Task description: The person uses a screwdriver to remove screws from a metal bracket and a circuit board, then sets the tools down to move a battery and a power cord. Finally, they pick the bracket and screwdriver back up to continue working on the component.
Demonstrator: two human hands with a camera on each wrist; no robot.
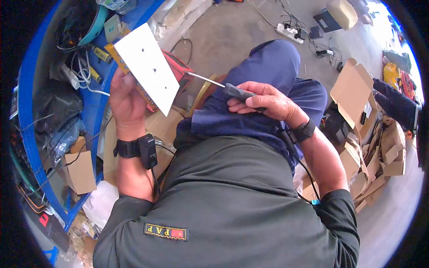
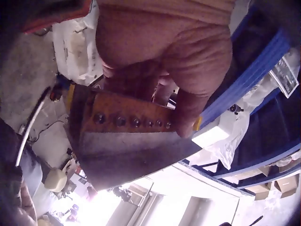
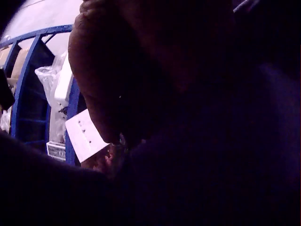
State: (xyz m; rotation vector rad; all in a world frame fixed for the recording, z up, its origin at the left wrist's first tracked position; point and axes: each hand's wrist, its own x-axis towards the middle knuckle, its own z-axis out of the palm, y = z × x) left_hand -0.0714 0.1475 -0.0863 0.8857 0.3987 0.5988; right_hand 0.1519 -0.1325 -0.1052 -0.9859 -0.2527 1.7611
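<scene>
A white rectangular plate (image 1: 149,67) is held up in the upper left of the head view by the left hand (image 1: 126,100). The grip of this hand is closed round the plate's lower left edge, where an orange terminal strip (image 1: 144,95) is fixed along it. In the left wrist view the strip is seen from below, with a row of dark screws (image 2: 134,122) along its face and the thumb pressed over its right end. The plate is tilted, its bare face turned up towards the head camera, and two small holes are seen in it.

A screwdriver (image 1: 234,91) is held near the middle of the head view by the right hand (image 1: 267,102), whose grip is wrapped round the black handle. The bright shaft is pointed to the upper left, and its tip is lost at a red object (image 1: 178,66) just behind the plate's right edge (whether contact is made cannot be told). The right wrist view is mostly dark; only the plate and some blue bars are made out at its left.

Blue shelving (image 1: 27,111) crowded with cables and tools is seen along the left edge. Open cardboard boxes (image 1: 355,91) are piled at the right, and a power strip (image 1: 289,32) lies on the concrete floor (image 1: 232,27) at the top.
</scene>
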